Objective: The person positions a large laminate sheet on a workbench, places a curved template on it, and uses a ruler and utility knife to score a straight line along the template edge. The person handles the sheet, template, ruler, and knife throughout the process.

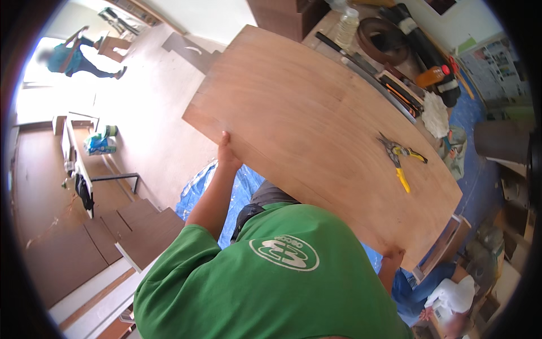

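A wide wooden board (293, 113) lies in front of my body, slanting from upper left to lower right. At its near left edge, my left hand (227, 153) grips it, thumb on top and fingers hidden underneath. Farther right along the same near side, my right hand (392, 257) is closed on the edge, its fingers partly out of sight. On the board's right part rest yellow-handled snips (402, 158) with dark jaws, touched by neither hand.
Beyond the board, a bottle (347, 27), a coiled brown strip (383, 40), an orange bottle (432, 76) and tools crowd a bench. Blue tarp (195, 186) covers floor below. One person (70, 56) is at far left, another (449, 296) sits at lower right. Brown panels (68, 186) stand left.
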Demonstrator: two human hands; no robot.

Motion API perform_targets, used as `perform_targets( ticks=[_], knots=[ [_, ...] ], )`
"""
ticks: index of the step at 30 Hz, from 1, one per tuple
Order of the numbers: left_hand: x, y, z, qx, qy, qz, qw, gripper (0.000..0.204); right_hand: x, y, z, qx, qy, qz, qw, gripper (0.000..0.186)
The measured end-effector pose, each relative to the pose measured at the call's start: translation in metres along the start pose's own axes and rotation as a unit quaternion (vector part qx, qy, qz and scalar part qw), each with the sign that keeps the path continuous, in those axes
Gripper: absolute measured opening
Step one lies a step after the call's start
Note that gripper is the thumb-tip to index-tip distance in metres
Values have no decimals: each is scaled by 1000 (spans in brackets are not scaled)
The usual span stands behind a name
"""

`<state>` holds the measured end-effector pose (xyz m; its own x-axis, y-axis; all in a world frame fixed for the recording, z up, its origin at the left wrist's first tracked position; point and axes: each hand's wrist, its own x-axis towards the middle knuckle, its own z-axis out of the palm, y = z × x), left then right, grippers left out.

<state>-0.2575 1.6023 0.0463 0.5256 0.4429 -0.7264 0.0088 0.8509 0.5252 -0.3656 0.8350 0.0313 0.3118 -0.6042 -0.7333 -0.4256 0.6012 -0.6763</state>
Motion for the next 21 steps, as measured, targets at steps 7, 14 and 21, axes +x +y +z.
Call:
perform_targets(
  ticks=[7,14,21],
  knots=[
    [-14,1,16,-7,34,-18,999,61,36,10,-43,-112,-103,-142,978,62],
    [-12,0,6,-9,-13,4,1000,60,35,0,-49,-163,-125,-129,970,60],
    [-15,4,-12,38,-51,-5,998,60,-47,-39,-5,-195,70,96,973,52]
  ],
)
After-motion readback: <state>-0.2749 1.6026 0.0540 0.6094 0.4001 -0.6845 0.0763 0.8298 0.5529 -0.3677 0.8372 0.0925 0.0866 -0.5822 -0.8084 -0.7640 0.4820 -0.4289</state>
